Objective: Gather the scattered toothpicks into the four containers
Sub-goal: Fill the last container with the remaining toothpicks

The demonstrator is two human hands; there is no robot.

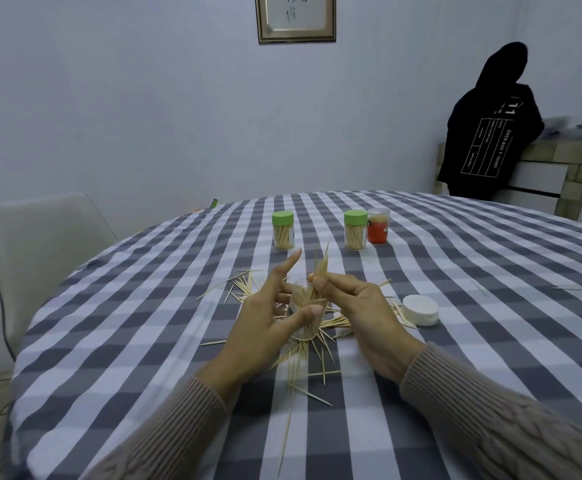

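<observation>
My left hand (265,317) holds a clear open container (306,306) above the checked table, thumb across its front, index finger pointing up. My right hand (358,303) pinches a bundle of toothpicks (320,268) whose lower ends sit in the container's mouth. Scattered toothpicks (303,362) lie on the cloth below and around both hands. Its white lid (420,310) lies to the right. Farther back stand two green-lidded containers (283,230) (355,229) and a red one (378,225), all holding toothpicks.
The round table (455,341) has a grey and white checked cloth. A grey chair (36,251) stands at the left. A person in a black hoodie (483,133) stands at a counter at the back right. Two stray toothpicks (572,289) lie far right.
</observation>
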